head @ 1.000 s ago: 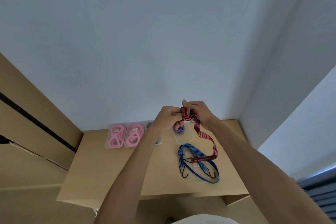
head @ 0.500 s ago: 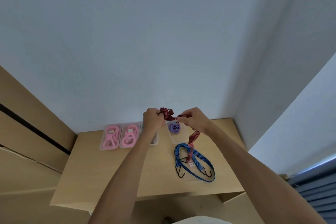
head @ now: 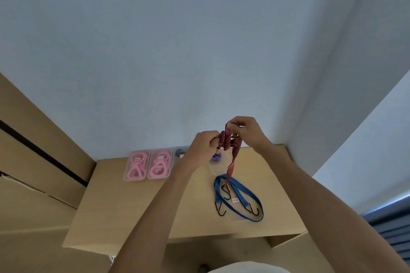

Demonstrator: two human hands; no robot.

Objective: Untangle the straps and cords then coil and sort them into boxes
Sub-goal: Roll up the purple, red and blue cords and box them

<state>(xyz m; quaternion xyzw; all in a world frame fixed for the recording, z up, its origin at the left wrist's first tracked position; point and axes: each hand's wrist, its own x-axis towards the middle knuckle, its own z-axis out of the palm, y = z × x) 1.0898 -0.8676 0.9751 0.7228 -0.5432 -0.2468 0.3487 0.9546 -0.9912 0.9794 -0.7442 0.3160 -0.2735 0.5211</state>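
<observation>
Both hands, left hand (head: 205,147) and right hand (head: 245,131), pinching red strap (head: 230,153), now raised higher, closer together, tail hanging over blue strap (head: 238,197) on desk (head: 133,206)

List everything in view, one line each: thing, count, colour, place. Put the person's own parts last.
red strap: 1, red with dark stripes, held above the table, tail hanging down
blue strap: 1, blue, hooked ends, lying on the table's right part
pink cords: 2, pink, one in each clear box at the table's back left
purple cord: 1, purple, coiled in a clear box behind the hands
table: 1, light wood, against the wall
left hand: 1, grips the red strap
right hand: 1, pinches the red strap
</observation>
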